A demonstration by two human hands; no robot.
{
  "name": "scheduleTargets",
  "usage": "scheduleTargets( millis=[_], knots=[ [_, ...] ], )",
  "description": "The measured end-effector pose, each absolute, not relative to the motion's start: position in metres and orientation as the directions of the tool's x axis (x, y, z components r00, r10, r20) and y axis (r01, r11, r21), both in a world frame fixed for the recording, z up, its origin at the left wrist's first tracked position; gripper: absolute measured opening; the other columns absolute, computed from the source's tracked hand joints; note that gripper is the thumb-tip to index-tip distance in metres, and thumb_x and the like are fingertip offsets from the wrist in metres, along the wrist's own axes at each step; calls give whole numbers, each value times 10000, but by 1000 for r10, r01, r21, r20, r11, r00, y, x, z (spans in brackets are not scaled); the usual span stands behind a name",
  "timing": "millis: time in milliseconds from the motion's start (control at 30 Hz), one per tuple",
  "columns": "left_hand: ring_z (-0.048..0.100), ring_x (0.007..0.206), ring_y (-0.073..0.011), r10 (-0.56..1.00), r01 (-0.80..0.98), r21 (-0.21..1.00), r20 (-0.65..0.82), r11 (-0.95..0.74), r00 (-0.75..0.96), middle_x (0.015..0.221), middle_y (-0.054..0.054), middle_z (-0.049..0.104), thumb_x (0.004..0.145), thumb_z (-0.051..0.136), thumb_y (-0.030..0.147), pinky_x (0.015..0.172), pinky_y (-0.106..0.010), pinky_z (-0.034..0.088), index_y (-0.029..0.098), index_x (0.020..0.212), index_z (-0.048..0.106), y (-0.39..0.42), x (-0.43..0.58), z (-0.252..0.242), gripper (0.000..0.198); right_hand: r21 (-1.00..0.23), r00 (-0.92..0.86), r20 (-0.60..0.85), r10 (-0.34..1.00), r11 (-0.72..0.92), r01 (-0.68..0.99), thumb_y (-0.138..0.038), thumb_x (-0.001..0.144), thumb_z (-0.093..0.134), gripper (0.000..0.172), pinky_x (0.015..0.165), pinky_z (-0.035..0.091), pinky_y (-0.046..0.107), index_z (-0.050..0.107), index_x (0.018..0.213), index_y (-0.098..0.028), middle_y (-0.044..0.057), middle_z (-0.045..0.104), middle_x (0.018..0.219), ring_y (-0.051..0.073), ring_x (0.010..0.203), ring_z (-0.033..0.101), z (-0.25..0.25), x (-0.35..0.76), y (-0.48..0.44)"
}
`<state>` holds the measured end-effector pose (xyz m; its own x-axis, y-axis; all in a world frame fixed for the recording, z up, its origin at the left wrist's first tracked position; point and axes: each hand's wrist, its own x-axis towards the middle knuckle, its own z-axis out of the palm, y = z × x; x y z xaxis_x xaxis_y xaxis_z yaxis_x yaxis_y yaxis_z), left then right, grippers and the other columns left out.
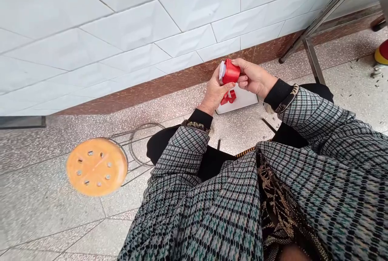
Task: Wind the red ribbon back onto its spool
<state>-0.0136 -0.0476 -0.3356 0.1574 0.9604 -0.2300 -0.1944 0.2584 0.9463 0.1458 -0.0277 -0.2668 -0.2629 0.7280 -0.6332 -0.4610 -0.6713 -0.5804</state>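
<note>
The left hand [214, 92] and the right hand [255, 77] hold the red ribbon roll [232, 72], toward the far edge of the white board [245, 100]. A curled ribbon piece [232, 96] shows near its left edge.

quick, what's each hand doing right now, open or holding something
Left hand: closed around the white-ended roll of red ribbon.
Right hand: fingers closed against the other side of the same roll.
</note>
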Motion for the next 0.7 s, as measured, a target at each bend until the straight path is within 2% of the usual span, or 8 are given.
scheduleTargets(
  millis=[100, 300, 500, 700],
  knots=[
    [693, 1259, -265, 964, -150, 963, -196, 224, 181, 1307, -86, 745, 575, 1029, 366, 1011, -328, 592, 261, 1353, 659, -46, -17, -335, 868, -553, -296, -660, 691, -713, -431, -234, 1049, 619, 245, 354, 148, 147, 530, 822, -203, -72, 406, 569, 44, 429, 151, -267, 148, -27],
    [730, 1090, -213, 955, -184, 945, -238, 269, 175, 1113, -42, 761, 568, 1036, 356, 958, -306, 597, 235, 1222, 673, -50, -18, -339, 757, -540, -345, -643, 684, -724, -429, -294, 1032, 678, 229, 351, 189, 161, 560, 856, -206, -74, 434, 577, 53, 429, 175, -271, 149, -29],
    [744, 859, -163, 937, -335, 877, -297, 344, 183, 945, -14, 741, 677, 1009, 454, 864, -330, 646, 239, 1153, 659, -53, -15, -334, 629, -679, -293, -547, 784, -621, -393, -391, 981, 811, 349, 377, 254, 178, 579, 810, -193, -80, 432, 555, 54, 446, 256, -262, 139, -42],
    [736, 798, -152, 947, -350, 881, -282, 319, 155, 934, -16, 743, 663, 1016, 495, 815, -323, 663, 234, 1102, 658, -55, -13, -340, 623, -779, -178, -501, 847, -531, -334, -313, 965, 828, 302, 403, 313, 175, 611, 806, -176, -63, 496, 560, 58, 467, 363, -261, 126, -48]
  ],
)
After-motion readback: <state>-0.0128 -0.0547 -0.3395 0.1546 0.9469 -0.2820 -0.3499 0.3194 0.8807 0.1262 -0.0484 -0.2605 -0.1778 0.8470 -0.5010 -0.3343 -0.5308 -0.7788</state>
